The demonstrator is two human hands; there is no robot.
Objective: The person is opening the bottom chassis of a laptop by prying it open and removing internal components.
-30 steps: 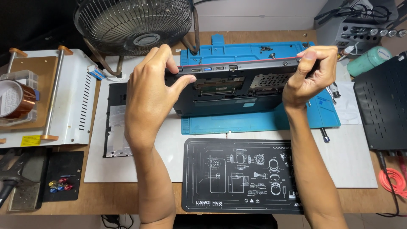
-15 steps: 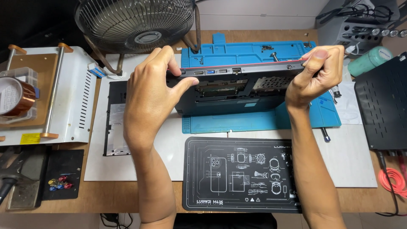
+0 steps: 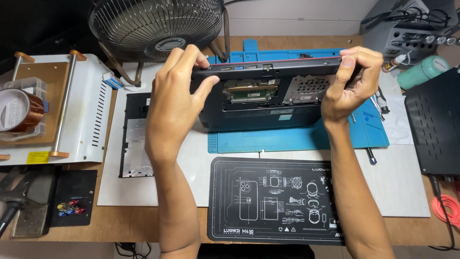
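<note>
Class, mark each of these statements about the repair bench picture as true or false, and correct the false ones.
1. Both hands hold the opened laptop by its far edge. True: the left hand is at one end, the right hand at the other.
2. The laptop lies flat on the black mat. False: it is tilted up over the blue mat; the black mat lies nearer the person and is bare.
3. A fan stands behind the left hand. True.
4. The laptop's bottom cover is on. False: its insides show, and a dark panel lies to its left.
5. A roll of brown tape sits at the far left. True.
</note>
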